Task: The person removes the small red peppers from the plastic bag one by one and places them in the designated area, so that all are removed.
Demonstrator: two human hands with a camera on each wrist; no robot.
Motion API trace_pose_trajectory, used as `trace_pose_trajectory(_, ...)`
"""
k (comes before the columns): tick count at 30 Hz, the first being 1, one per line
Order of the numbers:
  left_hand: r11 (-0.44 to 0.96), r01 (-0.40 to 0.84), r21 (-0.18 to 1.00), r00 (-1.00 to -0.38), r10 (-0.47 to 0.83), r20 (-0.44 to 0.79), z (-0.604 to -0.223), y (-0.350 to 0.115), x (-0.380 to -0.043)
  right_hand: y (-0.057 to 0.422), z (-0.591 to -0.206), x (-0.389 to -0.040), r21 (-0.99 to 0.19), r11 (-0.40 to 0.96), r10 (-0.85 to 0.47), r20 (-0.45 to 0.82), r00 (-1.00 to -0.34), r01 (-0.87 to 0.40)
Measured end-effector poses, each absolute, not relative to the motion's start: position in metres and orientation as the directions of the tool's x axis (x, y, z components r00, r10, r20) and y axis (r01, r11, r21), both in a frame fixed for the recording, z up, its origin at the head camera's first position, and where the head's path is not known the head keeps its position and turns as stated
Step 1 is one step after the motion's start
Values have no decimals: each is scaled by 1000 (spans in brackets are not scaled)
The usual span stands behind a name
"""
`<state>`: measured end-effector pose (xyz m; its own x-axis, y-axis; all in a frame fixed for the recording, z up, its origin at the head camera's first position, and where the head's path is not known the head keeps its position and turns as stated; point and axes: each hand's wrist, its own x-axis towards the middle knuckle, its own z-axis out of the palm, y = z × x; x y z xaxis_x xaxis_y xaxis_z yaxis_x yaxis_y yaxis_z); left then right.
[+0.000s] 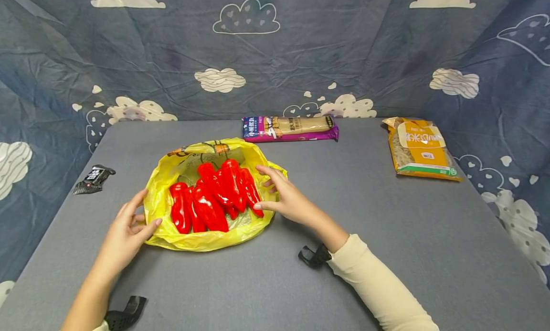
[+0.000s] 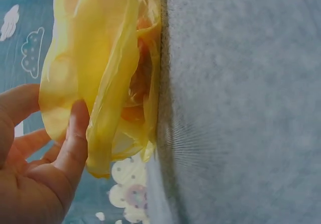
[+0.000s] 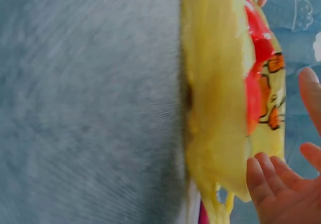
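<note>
A yellow plastic bag lies with its mouth wide, showing several glossy red peppers inside. At the bag's left side, my left hand touches the plastic with loosely spread thumb and fingers. In the left wrist view, that thumb lies against the yellow film while the other fingers pass behind its edge. My right hand reaches over the right rim, thumb and forefinger apart beside the rightmost pepper. The right wrist view shows the right hand's fingers extended along the bag's edge, gripping nothing.
Behind the bag lies a purple-and-blue pack of noodles. An orange food packet sits at the back right. To the left is a small black wrapped packet. Cloud-patterned cloth rises behind the grey table.
</note>
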<state>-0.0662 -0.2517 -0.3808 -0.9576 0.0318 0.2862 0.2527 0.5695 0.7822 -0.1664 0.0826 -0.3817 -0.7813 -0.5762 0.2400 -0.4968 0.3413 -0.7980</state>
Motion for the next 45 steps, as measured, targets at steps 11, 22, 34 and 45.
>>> trace_pose_trajectory(11,509,243,826,-962,17,273,-387,-257,-64,72,-400,-182,-861,379,-601,50,-798,-339)
trace_pose_trajectory(22,489,223,843,-968,6,252,-393,-259,-65,63,-401,-186,-859,433,-600,-47,-798,-275)
trace_pose_trajectory(34,476,204,855,-973,3,230,-394,-258,-66,78,-393,-180,-962,240,-593,-38,-804,-132)
trace_pose_trajectory(45,472,203,858,-973,0,230,-395,-258,-67,115,-359,-152,-981,96,-555,88,-827,-169)
